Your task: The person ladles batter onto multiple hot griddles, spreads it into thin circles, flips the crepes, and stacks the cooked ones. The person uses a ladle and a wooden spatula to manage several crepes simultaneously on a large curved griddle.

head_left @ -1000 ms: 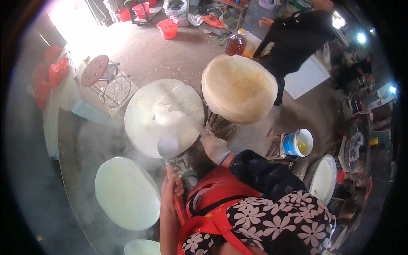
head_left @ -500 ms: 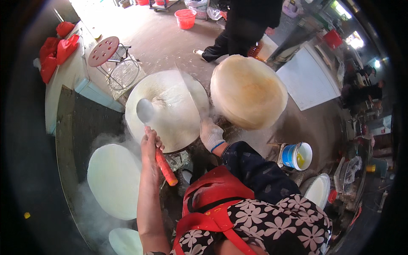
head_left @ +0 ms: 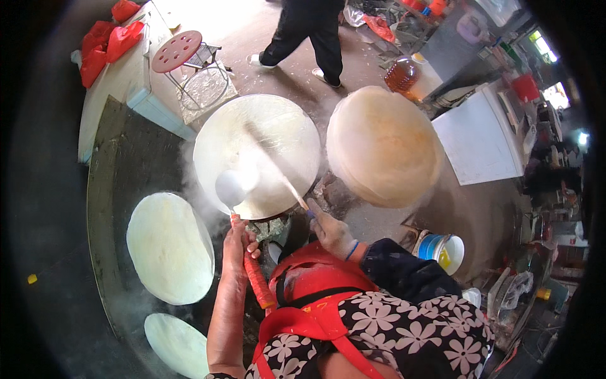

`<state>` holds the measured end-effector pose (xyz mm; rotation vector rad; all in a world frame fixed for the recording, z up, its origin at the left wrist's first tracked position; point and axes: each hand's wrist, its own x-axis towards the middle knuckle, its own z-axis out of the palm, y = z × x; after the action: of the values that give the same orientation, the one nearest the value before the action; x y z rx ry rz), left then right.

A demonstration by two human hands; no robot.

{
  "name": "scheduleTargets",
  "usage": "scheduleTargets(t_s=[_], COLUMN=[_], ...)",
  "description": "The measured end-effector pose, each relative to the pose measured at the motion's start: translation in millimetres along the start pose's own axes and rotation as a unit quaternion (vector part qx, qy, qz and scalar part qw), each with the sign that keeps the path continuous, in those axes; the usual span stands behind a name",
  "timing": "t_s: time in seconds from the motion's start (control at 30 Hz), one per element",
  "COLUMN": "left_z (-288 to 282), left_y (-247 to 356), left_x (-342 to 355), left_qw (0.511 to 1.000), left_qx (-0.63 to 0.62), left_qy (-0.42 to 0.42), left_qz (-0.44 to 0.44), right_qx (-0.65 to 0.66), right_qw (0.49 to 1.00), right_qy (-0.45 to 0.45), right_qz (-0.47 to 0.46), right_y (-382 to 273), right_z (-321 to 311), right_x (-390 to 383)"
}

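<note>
My bare left hand [head_left: 237, 245] grips the red-wrapped handle of a ladle [head_left: 230, 189]. The ladle's round metal bowl hangs over the near left part of a large round griddle coated with pale batter [head_left: 284, 123]. My right hand [head_left: 332, 232], in a whitish glove, is closed around the handle of a long thin batter spreader [head_left: 281, 175]. Blurred and slanting up to the left, the spreader reaches over the middle of the batter. Steam hides part of the surface. Right of the griddle lies a thick stack of large round flatbreads [head_left: 386, 151], browned on top.
Two pale rounds, a larger sheet [head_left: 170, 252] and a smaller one [head_left: 178, 346], steam at my left. A red stool [head_left: 177, 52] and a counter with red bags [head_left: 124, 42] stand far left. At right are a bucket [head_left: 449, 254] and a white box [head_left: 480, 136]. A person stands beyond.
The spreader has swung from the griddle's right side across its middle, as my right hand drew nearer to me. The ladle came lower and nearer. The person beyond has moved left.
</note>
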<state>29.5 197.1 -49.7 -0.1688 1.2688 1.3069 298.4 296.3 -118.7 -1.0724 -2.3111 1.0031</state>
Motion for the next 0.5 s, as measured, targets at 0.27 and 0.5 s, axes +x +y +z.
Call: scheduleTargets(t_s=[0.27,0.5], left_z=[29.4,21.3], left_y=[0.4,27.4], left_x=[-45.5,-37.3], left_qw=[0.994,0.885], left_qx=[-0.046,-0.419], left_qy=[-0.01,-0.198], left_qz=[0.094,-0.042], right_qx=[0.093,-0.097], right_qw=[0.987,0.986], right_qy=[0.018,0.021], right_qz=[-0.127,-0.133], right_y=[-29.6,-37.7], right_z=[18.4,-28.8], right_x=[30.8,77.0])
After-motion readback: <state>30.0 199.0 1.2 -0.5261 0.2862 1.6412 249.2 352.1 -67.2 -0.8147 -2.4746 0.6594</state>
